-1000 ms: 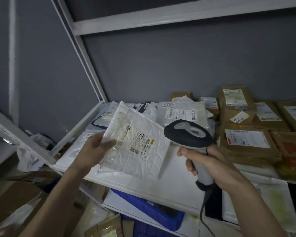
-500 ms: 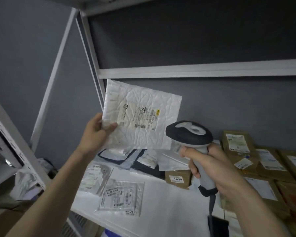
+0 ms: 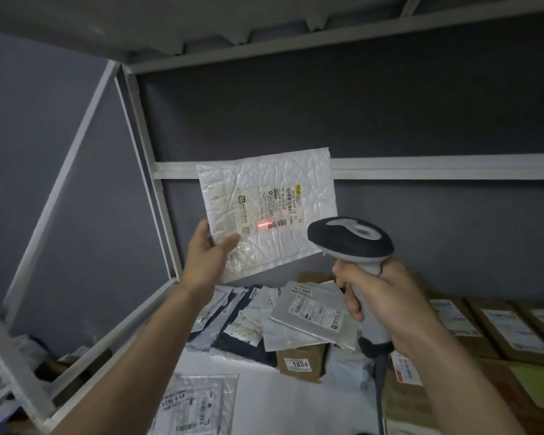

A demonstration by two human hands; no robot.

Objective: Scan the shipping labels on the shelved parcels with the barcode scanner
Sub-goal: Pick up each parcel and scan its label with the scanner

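My left hand (image 3: 208, 258) grips the lower left corner of a white bubble mailer (image 3: 299, 240) and holds it up in front of the grey back wall. Its shipping label (image 3: 269, 206) faces me, turned sideways. A red scan line (image 3: 265, 224) glows on the label at the left end of the barcode. My right hand (image 3: 387, 304) grips the handle of a grey and black barcode scanner (image 3: 350, 238), whose head points at the mailer from the lower right. A cable hangs from the handle.
A white shelf (image 3: 280, 400) below holds several flat plastic mailers (image 3: 308, 315), a small box marked 1834 (image 3: 300, 361) and brown cardboard parcels (image 3: 496, 331) at the right. A clear bag with a label (image 3: 198, 403) lies at the front. White shelf posts (image 3: 145, 171) rise at the left.
The view has tilted upward and the mailer has been lifted off the shelf to eye level. The scanner now casts a red line on the label's barcode.
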